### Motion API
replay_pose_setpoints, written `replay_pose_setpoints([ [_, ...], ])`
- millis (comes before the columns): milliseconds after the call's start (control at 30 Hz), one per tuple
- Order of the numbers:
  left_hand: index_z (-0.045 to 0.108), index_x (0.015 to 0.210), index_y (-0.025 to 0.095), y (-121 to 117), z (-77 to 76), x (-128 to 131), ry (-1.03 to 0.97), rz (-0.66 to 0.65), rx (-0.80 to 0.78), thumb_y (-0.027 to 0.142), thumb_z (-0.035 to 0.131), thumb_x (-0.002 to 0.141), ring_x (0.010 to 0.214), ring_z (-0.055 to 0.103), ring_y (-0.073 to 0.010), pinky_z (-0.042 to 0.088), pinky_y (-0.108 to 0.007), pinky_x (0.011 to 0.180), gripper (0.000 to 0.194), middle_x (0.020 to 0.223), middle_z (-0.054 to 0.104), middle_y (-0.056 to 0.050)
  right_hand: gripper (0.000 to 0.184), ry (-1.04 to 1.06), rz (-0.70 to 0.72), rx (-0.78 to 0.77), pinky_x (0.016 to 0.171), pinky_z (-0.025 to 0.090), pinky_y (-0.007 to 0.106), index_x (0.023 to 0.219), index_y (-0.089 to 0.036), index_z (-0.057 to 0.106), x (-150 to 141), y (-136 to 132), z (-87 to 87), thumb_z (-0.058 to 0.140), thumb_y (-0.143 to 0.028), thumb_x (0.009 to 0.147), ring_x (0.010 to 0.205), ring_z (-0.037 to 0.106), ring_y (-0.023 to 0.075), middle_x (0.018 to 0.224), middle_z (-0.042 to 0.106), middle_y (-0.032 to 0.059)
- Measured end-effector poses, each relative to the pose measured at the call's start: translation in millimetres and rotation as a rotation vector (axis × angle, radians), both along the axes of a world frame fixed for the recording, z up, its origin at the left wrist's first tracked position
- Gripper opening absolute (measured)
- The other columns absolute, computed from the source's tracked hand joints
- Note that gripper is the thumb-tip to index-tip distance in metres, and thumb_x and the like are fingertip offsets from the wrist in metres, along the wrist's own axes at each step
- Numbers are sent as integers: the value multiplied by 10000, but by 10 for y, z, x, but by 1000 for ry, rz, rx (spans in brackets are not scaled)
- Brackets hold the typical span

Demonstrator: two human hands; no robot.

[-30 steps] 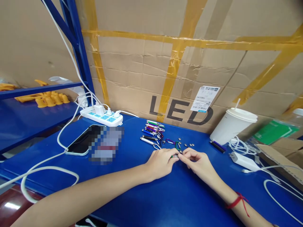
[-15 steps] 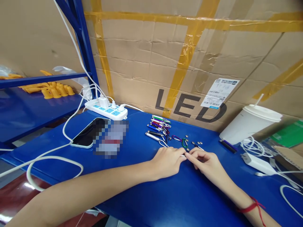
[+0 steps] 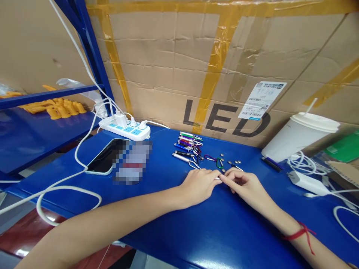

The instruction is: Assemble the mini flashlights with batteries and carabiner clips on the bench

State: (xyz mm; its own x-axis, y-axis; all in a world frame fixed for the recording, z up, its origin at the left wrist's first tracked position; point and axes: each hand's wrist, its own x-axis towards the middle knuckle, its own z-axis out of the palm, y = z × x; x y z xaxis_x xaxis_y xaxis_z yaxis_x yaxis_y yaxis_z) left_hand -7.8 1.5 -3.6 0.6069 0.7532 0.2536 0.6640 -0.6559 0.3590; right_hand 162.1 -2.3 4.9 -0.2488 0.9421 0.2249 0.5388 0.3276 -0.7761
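Observation:
My left hand (image 3: pixel 198 187) rests low over the blue table with its fingers closed around a small silvery tube (image 3: pixel 218 178). Only a sliver of that tube shows; the rest is hidden by fingers. My right hand (image 3: pixel 246 184) meets it from the right, thumb and fingertips pinching the same tube's end. Just beyond the hands lie a green carabiner clip (image 3: pixel 220 163), a purple-red carabiner clip (image 3: pixel 209 158) and several button cells (image 3: pixel 238 162). Farther left, keychain flashlights of several colours are lined up, with a silver flashlight (image 3: pixel 181 157) nearest me.
A power strip (image 3: pixel 126 129) and a phone (image 3: pixel 105 157) stand at the left, with a white cable (image 3: pixel 70 188) looping over the table edge. To the right are a white cup (image 3: pixel 301 136), dark tubes (image 3: pixel 271 163) and a charger (image 3: pixel 308 184). A large cardboard box (image 3: pixel 157 67) closes off the back.
The camera view has shifted slightly. Both hands keep their hold on the tube at nearly the same place, and the things on the table lie as before.

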Motion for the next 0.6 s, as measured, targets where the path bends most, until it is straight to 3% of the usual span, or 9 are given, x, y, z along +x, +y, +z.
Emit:
replay_pose_setpoints([
  [267, 552, 972, 203, 12, -22, 15, 6, -7, 26, 285, 331, 928, 869, 613, -187, 474, -293, 729, 240, 916, 658, -18, 428, -140, 14, 164, 543, 423, 241, 557, -177, 542, 57, -17, 4, 499, -531, 792, 635, 523, 135, 718, 560, 50],
  [600, 534, 956, 190, -5, -11, 36, 30, -9, 62, 286, 326, 930, 858, 612, -180, 469, -281, 720, 230, 921, 655, -23, 293, -401, 38, 210, 589, 415, 251, 706, -201, 458, 90, -63, 12, 395, -423, 887, 616, 525, 122, 744, 545, 6],
])
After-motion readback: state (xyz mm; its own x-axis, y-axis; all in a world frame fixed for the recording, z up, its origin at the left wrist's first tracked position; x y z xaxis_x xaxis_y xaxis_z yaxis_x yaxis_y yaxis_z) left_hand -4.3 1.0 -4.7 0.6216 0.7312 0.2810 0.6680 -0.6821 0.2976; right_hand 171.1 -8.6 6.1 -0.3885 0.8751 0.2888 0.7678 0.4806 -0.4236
